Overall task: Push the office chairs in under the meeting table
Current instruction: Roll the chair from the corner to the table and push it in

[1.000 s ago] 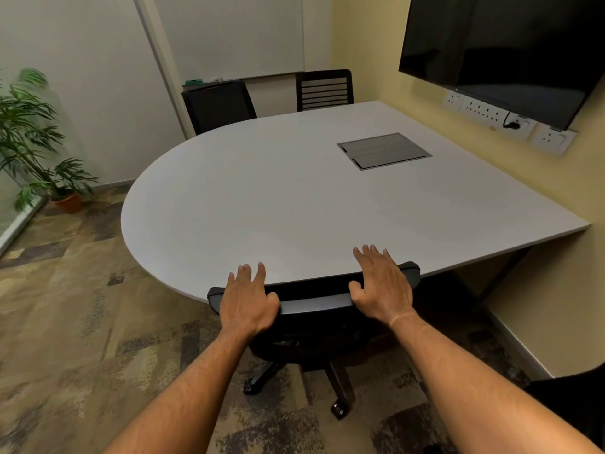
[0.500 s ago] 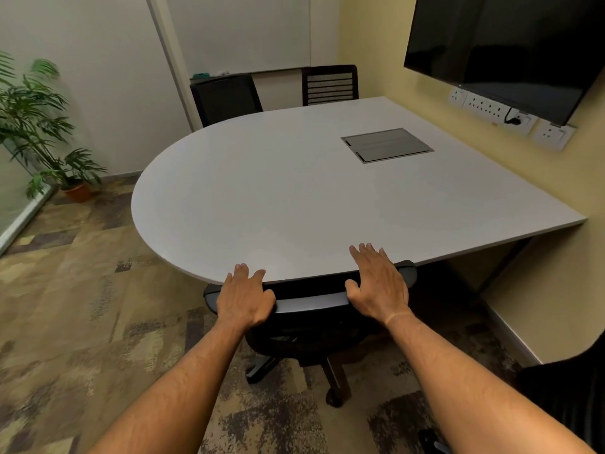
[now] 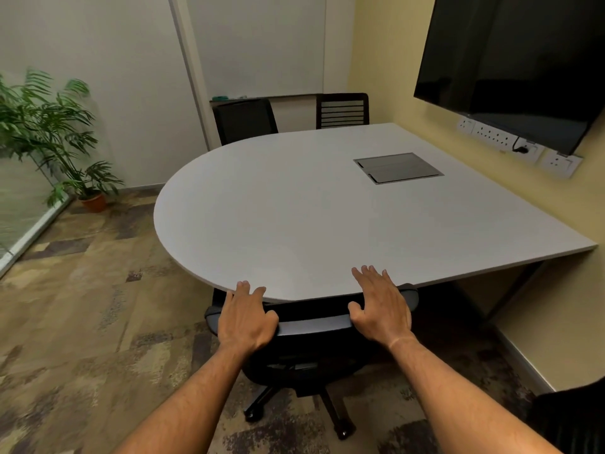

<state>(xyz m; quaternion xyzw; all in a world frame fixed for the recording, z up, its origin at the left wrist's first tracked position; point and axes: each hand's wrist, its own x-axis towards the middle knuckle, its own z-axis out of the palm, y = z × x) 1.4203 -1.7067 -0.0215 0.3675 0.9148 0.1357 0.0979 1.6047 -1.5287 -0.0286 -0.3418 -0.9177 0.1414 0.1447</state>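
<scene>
A black office chair (image 3: 311, 326) stands at the near edge of the grey meeting table (image 3: 294, 217), its backrest top right against the table edge and its seat hidden beneath. My left hand (image 3: 245, 319) and my right hand (image 3: 383, 309) both lie over the top of that backrest, fingers reaching onto the tabletop edge. Two more black chairs stand at the far side: one with a solid back (image 3: 244, 121) and one with a slatted back (image 3: 342, 109).
A dark wall screen (image 3: 510, 67) hangs on the right above power sockets (image 3: 501, 139). A metal cable hatch (image 3: 397, 168) sits in the tabletop. A potted plant (image 3: 55, 139) stands at the left by a glass partition. Another dark chair (image 3: 569, 417) shows at the lower right.
The chair has rolled further in toward the table, and both hands have gone forward with it; the view has shifted slightly to the left.
</scene>
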